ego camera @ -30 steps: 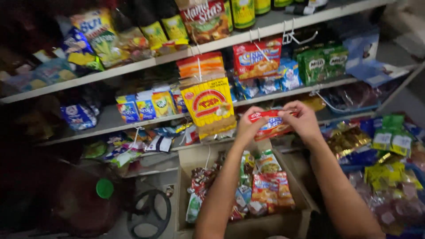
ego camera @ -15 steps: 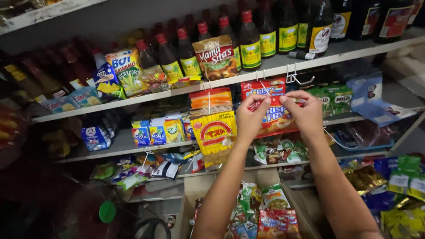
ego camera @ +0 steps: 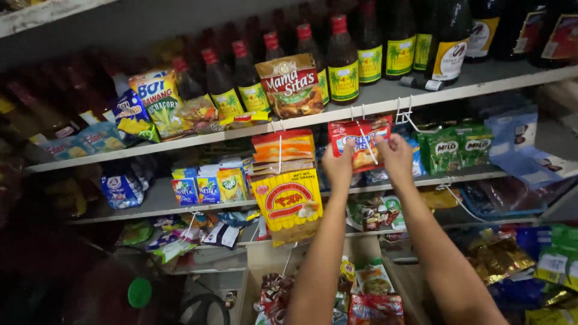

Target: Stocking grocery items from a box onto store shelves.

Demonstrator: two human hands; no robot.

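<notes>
Far left, snack bags crowd the dim shelves, and a yellow hanging packet (ego camera: 288,204) dangles from a hook so it faces the aisle. Your left hand (ego camera: 338,167) pinches the lower left corner of the red snack packet (ego camera: 359,142), and your right hand (ego camera: 395,157) grips its right edge, holding it flat under the white wire hook (ego camera: 404,113) on the shelf edge (ego camera: 481,87). Dark bottles (ego camera: 343,54) line the top shelf.

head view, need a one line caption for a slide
Both hands, left hand and right hand, hold a red snack packet at a shelf-edge hook.
</notes>
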